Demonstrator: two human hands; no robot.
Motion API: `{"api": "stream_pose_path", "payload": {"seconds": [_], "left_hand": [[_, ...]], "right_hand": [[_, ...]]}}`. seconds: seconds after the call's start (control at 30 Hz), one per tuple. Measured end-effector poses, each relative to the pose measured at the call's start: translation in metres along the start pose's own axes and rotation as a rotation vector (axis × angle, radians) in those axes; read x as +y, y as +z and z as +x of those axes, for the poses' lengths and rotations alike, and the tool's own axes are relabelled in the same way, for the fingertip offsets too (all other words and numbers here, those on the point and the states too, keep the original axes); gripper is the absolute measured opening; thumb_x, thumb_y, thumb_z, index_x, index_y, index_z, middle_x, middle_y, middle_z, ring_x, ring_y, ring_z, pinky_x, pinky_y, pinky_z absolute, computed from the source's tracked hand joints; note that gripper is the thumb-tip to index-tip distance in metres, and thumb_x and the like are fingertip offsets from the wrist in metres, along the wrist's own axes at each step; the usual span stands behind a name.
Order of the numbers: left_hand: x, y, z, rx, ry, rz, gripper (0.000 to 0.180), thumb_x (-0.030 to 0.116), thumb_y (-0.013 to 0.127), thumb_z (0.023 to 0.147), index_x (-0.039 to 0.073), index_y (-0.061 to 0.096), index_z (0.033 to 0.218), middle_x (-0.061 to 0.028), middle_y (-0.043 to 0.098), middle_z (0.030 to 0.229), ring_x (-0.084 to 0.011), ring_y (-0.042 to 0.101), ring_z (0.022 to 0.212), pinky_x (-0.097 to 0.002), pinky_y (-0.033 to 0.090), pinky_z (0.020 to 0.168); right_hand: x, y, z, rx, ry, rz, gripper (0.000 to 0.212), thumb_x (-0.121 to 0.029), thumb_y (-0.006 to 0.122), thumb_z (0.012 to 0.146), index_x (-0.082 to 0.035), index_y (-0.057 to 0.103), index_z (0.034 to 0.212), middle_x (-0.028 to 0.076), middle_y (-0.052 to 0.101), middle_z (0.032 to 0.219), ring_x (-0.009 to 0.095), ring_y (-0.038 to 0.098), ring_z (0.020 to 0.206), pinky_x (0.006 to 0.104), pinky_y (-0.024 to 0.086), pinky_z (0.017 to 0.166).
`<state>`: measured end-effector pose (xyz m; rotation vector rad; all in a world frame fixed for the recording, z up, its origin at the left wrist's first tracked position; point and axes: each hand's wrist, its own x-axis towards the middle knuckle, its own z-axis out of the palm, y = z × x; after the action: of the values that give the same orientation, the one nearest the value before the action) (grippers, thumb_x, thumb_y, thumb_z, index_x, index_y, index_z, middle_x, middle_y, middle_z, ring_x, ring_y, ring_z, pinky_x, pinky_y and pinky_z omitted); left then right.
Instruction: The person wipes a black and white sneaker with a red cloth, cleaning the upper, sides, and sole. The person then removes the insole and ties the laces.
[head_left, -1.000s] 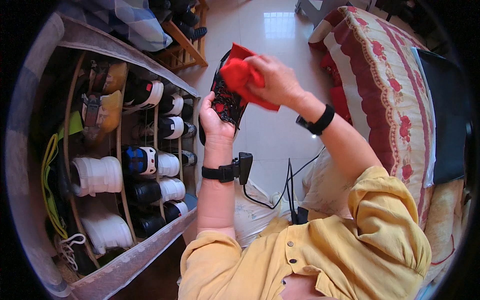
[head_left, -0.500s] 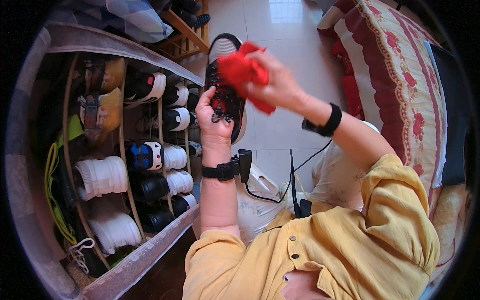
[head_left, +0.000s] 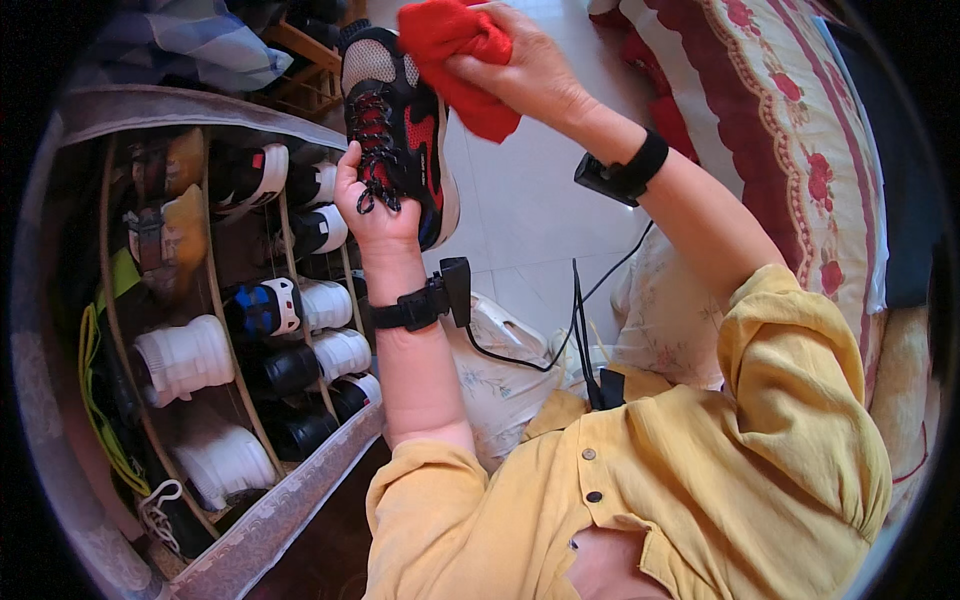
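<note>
My left hand (head_left: 378, 212) is closed around the heel end of a black and red sneaker (head_left: 420, 150). The shoe has a grey mesh toe, dark laces and a pale sole edge; its toe points away from me. A bunched red cloth (head_left: 465, 75) is gripped in my right hand (head_left: 530, 75), just right of the toe. Part of the cloth overlaps the toe's right edge; whether it presses on the shoe I cannot tell. The ends of my right fingers are partly hidden by the cloth.
On my left stands a fabric-covered shoe rack (head_left: 330, 455) with several shoes, including a white sneaker (head_left: 185, 358). A wooden stand (head_left: 300, 45) is at the back. A bed with a flowered cover (head_left: 790, 140) lies on my right. A black cable (head_left: 520, 365) crosses my lap.
Both hands, with the sneaker and the cloth, have moved left and farther away. The cloth has come off the laces to the toe's right side, and the shoe's side shows more.
</note>
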<state>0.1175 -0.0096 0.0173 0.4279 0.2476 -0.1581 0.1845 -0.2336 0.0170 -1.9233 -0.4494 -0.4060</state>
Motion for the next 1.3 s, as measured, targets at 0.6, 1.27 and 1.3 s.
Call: {"api": "stream_pose_path", "payload": {"seconds": [0.6, 1.27, 1.3], "left_hand": [[-0.022, 0.010, -0.021, 0.237, 0.247, 0.341, 0.048, 0.031, 0.041, 0.102, 0.001, 0.052, 0.138, -0.0178, 0.061, 0.138, -0.0345, 0.060, 0.123, -0.0484, 0.046, 0.110], [0.007, -0.019, -0.023, 0.299, 0.188, -0.169, 0.038, 0.021, 0.045, 0.100, 0.002, 0.058, 0.131, -0.0155, 0.063, 0.132, -0.0306, 0.060, 0.122, -0.0469, 0.044, 0.112], [0.012, -0.020, -0.025, 0.294, 0.192, -0.163, 0.042, 0.021, 0.046, 0.100, 0.001, 0.054, 0.136, -0.0178, 0.061, 0.135, -0.0326, 0.060, 0.124, -0.0479, 0.045, 0.112]], "right_hand": [[-0.043, 0.020, -0.043, -0.431, -0.379, -0.163, 0.056, -0.033, 0.079, 0.078, -0.019, 0.060, 0.129, 0.013, 0.065, 0.116, 0.035, 0.065, 0.109, 0.0449, 0.057, 0.086], [-0.057, 0.071, -0.005, -0.432, -0.045, -0.242, 0.053, -0.032, 0.077, 0.080, -0.016, 0.058, 0.127, 0.013, 0.063, 0.119, 0.037, 0.062, 0.112, 0.0473, 0.055, 0.088], [-0.051, 0.073, 0.000, -0.438, -0.053, -0.317, 0.052, -0.031, 0.077, 0.080, -0.016, 0.058, 0.127, 0.012, 0.063, 0.118, 0.037, 0.062, 0.112, 0.0470, 0.055, 0.088]]}}
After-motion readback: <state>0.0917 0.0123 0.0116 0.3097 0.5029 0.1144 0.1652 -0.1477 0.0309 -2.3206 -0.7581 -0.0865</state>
